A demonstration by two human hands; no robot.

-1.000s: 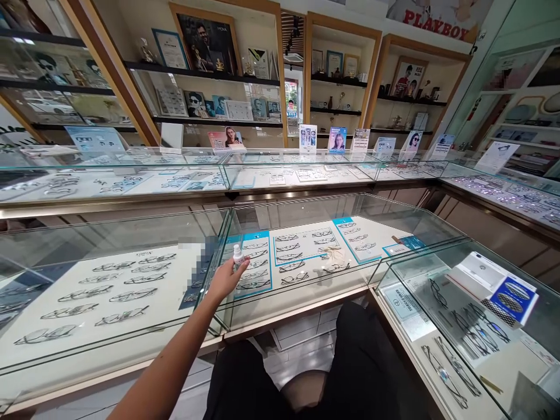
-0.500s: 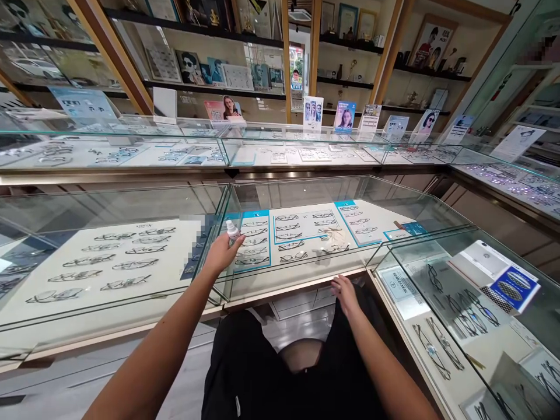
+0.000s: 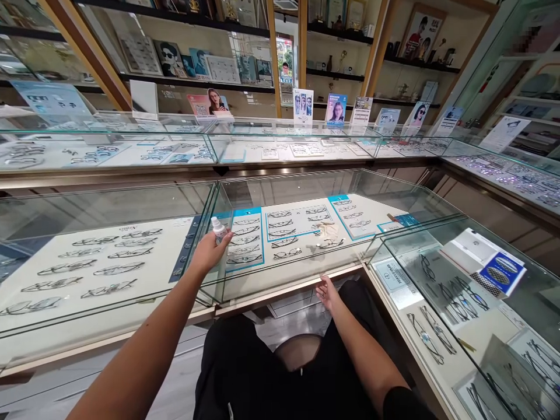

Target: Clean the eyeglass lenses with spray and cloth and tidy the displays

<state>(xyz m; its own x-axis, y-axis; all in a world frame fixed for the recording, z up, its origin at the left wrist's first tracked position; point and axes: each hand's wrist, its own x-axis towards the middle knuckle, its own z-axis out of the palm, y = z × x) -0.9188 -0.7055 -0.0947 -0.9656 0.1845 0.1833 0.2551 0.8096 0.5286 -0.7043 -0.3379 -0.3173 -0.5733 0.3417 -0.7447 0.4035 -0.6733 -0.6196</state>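
Observation:
My left hand (image 3: 210,251) is closed around a small clear bottle with a white cap (image 3: 218,226), held upright on or just above the glass display case (image 3: 289,280). My right hand (image 3: 328,294) hangs low by the front edge of the case, over my lap. Its palm is partly turned up and the fingers are loosely bent and apart, with nothing in them. Under the glass, several pairs of glasses (image 3: 287,253) lie in rows on white and blue display boards (image 3: 262,269). A crumpled beige cloth (image 3: 326,231) is beside them.
To the right, another glass case (image 3: 396,321) holds more glasses, with a white and blue box (image 3: 502,272) on top. A long glass counter (image 3: 245,139) with upright cards (image 3: 336,109) runs across the back, before wooden shelves (image 3: 280,58). A round seat (image 3: 300,352) shows between my legs.
My right hand has moved slightly left and its palm has turned upward. The bottle stays in my left hand. The view has shifted, so the cases appear further left.

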